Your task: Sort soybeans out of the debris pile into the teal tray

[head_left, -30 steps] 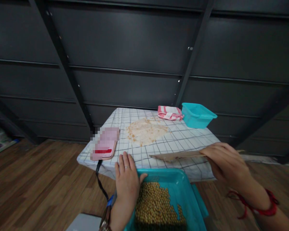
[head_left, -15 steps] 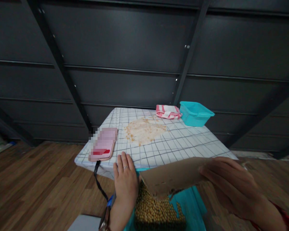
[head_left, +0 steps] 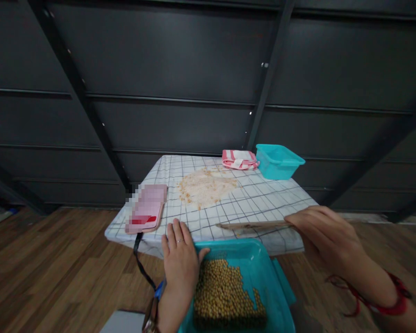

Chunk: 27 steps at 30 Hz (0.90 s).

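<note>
A turquoise plastic bin (head_left: 249, 247) sits low against the near edge of the table, with many dry yellow soybeans (head_left: 225, 286) heaped in its left and near part. My left hand (head_left: 180, 263) is at the bin's left rim, thumb hooked over the inside and fingers stretched forward onto the cloth at the table edge. Over the table's front edge, my right hand (head_left: 324, 231) pinches the right end of a flat cardboard piece (head_left: 253, 225), which appears almost edge-on. A pale powdery patch (head_left: 208, 187) with scattered yellow bits lies mid-table.
A checked white cloth (head_left: 263, 203) covers the table. A phone in a pink case (head_left: 147, 203) lies at the left, with a black strap (head_left: 140, 263) hanging down. Farther back are a folded pink-striped towel (head_left: 240, 159) and a second turquoise bin (head_left: 279, 162). A dark panelled wall (head_left: 173, 55) stands behind.
My right hand has lifted the cardboard up and away from the bin and turned it edge-on, uncovering the soybeans and rim. My left hand stays at the bin's left side.
</note>
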Each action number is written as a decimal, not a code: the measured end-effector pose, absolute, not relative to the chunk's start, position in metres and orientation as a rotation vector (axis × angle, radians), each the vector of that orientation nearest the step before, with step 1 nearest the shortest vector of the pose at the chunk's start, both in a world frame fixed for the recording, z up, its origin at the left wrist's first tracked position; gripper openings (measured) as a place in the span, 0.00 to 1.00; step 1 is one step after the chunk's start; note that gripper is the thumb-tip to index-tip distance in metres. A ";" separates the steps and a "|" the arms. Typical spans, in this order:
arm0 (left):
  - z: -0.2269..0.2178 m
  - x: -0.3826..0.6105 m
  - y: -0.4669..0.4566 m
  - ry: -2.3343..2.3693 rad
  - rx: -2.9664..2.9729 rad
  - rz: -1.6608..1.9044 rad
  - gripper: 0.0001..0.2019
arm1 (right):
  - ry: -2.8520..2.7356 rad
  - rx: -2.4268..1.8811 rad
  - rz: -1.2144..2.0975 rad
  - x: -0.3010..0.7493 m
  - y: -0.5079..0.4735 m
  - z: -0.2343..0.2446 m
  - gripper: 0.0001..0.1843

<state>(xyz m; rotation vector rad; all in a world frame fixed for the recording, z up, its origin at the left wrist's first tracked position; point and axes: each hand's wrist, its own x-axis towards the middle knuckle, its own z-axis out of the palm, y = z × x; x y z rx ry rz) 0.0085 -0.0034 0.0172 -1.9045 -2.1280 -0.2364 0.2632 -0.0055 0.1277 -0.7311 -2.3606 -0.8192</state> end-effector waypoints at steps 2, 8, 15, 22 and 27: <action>0.017 0.009 -0.003 -2.120 -1.903 -0.248 0.34 | -2.377 -0.727 -0.810 0.265 -0.006 0.128 0.17; 0.018 0.012 -0.004 -2.125 -1.882 -0.198 0.34 | -2.376 -0.750 -0.818 0.271 -0.013 0.129 0.17; 0.017 0.014 -0.004 -2.116 -1.868 -0.210 0.34 | -2.386 -0.739 -0.784 0.276 -0.019 0.129 0.17; 0.018 0.017 -0.005 -2.122 -1.853 -0.164 0.34 | -2.396 -0.681 -0.795 0.276 -0.033 0.132 0.15; 0.017 0.016 -0.006 -2.095 -1.846 -0.182 0.33 | -2.340 -0.678 -0.817 0.273 -0.033 0.136 0.17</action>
